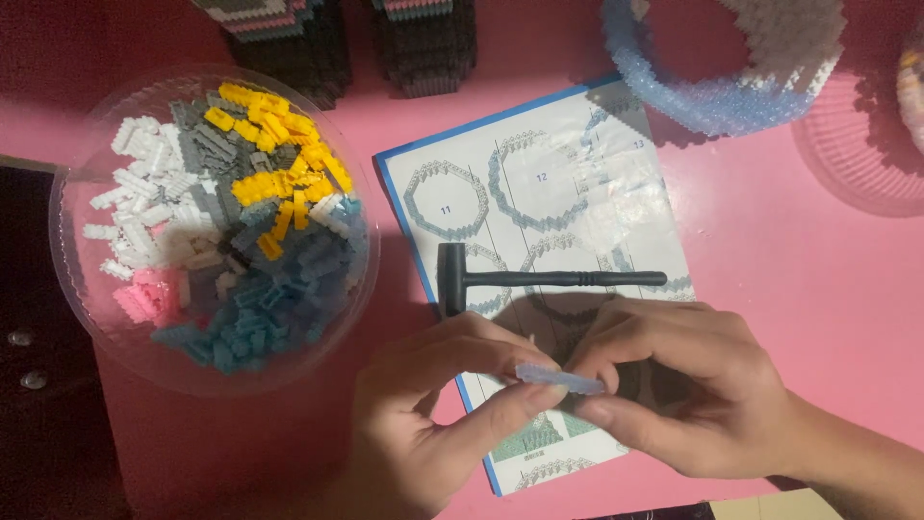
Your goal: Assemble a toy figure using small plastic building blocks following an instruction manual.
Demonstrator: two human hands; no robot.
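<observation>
Hands: two, the left hand (423,424) and right hand (693,395), at lower centre of the frame.
Strip: one pale blue strip (560,378) pinched between both hands.
Hammer: one black hammer (539,280), centre.
Booklet: one booklet (539,193), centre, with five ring diagrams fully or partly showing on its upper part.
Bowls: two clear ones, a bowl (72,260) at left and a second bowl (847,164) at the right edge.
Brick colours in the left bowl: five, white, grey, yellow, pink, blue; pieces too many to count.
Dark stacks: two stacks (423,43) at top centre.
Ring: one pale blue ring (693,101), upper right.
</observation>
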